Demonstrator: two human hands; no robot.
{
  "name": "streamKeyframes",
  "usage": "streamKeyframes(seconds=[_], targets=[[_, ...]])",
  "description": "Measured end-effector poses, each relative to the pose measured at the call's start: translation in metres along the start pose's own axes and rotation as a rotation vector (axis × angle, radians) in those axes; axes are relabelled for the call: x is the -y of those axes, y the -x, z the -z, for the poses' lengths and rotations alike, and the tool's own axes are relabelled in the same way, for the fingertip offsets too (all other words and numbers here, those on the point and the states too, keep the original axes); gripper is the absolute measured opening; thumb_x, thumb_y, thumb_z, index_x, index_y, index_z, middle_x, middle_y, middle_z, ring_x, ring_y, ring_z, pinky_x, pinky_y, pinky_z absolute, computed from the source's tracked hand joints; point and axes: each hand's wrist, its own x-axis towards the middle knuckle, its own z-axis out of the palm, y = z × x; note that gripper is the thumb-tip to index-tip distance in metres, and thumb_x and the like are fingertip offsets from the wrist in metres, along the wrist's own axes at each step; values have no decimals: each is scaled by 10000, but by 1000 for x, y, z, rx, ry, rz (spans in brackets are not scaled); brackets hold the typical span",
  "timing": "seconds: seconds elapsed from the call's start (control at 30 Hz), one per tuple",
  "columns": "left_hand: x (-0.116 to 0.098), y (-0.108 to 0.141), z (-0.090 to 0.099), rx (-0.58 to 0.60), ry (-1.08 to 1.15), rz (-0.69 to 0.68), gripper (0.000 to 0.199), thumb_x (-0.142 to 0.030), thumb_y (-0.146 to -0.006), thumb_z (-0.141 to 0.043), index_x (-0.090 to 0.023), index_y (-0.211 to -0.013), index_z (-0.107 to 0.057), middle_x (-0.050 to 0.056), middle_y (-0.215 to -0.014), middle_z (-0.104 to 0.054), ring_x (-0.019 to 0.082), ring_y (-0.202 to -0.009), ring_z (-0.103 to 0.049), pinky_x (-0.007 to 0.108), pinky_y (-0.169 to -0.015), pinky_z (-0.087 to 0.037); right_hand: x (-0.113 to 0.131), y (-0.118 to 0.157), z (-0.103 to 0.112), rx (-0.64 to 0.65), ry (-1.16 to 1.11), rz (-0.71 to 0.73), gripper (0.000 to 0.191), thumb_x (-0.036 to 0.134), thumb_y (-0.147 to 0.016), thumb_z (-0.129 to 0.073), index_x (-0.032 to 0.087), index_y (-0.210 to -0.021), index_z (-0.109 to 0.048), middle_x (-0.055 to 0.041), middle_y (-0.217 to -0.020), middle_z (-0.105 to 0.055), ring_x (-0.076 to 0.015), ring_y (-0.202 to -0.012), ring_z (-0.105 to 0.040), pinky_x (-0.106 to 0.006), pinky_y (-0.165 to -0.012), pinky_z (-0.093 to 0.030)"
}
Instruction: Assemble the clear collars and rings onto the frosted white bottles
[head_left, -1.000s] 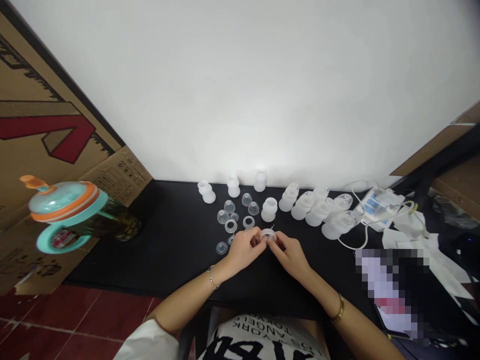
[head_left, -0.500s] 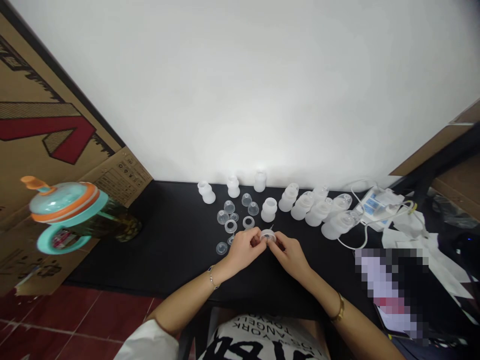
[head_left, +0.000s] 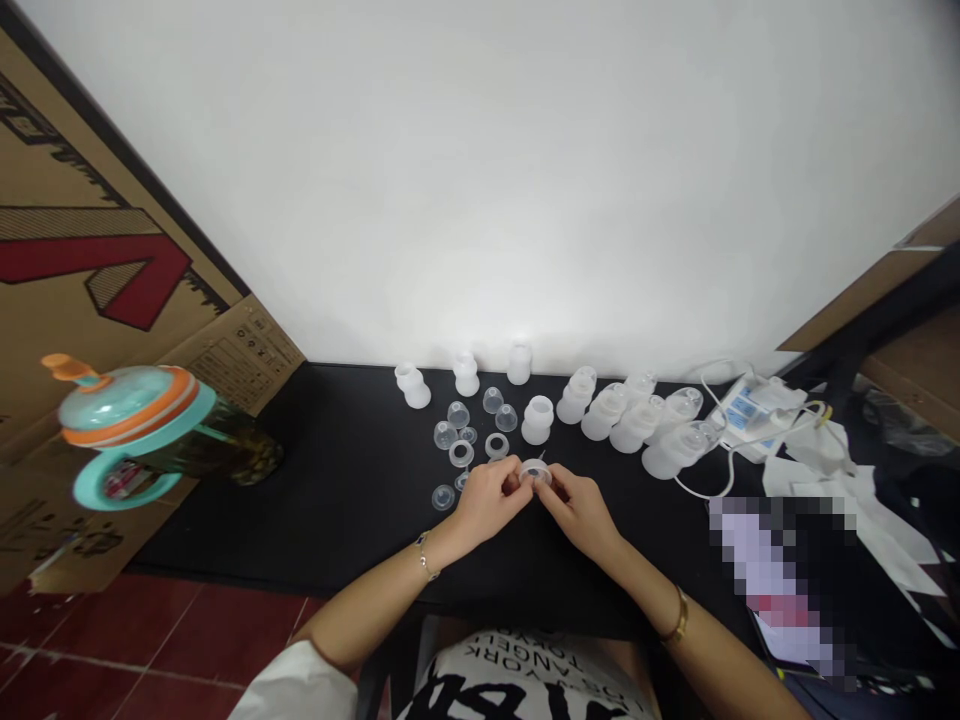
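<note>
Between my left hand [head_left: 491, 495] and my right hand [head_left: 583, 508] is a white bottle collar ring [head_left: 535, 467], pinched by the fingers of both. Whatever sits inside the ring is partly hidden by my fingertips. Just beyond it stands an open white baby bottle [head_left: 538, 420], upright. Left of my hands lie loose collar rings [head_left: 461, 454], clear dome caps [head_left: 445, 434] and bottle nipples [head_left: 443, 497]; one nipple is partly covered by my left hand. Farther back are three more open bottles [head_left: 466, 375].
Several capped bottles [head_left: 606, 412] stand in a group at the right. Beyond them are a white cable [head_left: 716, 495], papers [head_left: 817, 480] and a blurred-out device [head_left: 780, 590]. A large turquoise-lidded drinking jug [head_left: 142, 410] stands left, beside a cardboard box [head_left: 90, 270]. A white wall [head_left: 525, 180] closes the back.
</note>
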Motion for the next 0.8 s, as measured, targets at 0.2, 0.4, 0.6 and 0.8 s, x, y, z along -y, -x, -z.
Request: streamKeyframes(seconds=[0.2, 0.4, 0.6, 0.8], targets=[[1, 0, -1, 3, 15, 0, 286, -325, -895, -539, -205, -672, -406, -59, -584, -456, 101, -547, -420, 241, -566, -280, 0, 0, 0, 15, 0, -6, 375, 447, -987, -503, 224, -690, -449, 49, -560, -488, -121, -500, -476, -250, -514, -277], [1, -1, -1, -3, 8, -1, 296, -324, -895, -538, -204, -666, -393, -60, -578, -447, 100, -544, -413, 246, -571, -275, 1, 0, 0, 10, -6, -4, 382, 450, -986, -502, 224, -683, -440, 49, -555, -484, -120, -493, -469, -252, -515, -270], [1, 0, -1, 0, 2, 0, 295, -326, -890, -530, -205, -662, -388, -59, -576, -439, 102, -545, -410, 248, -575, -275, -2, -1, -2, 1, -10, -2, 393, 456, -983, -509, 223, -677, -432, 53, -548, -467, -116, -486, -459, -252, -512, -258], [3, -1, -2, -6, 4, -4, 296, -333, -893, -532, -205, -665, -394, -58, -577, -447, 101, -542, -415, 248, -573, -277, -1, -1, -2, 1, -13, 0, 392, 454, -988, -507, 220, -681, -439, 53, -556, -464, -115, -496, -466, -249, -514, -269]])
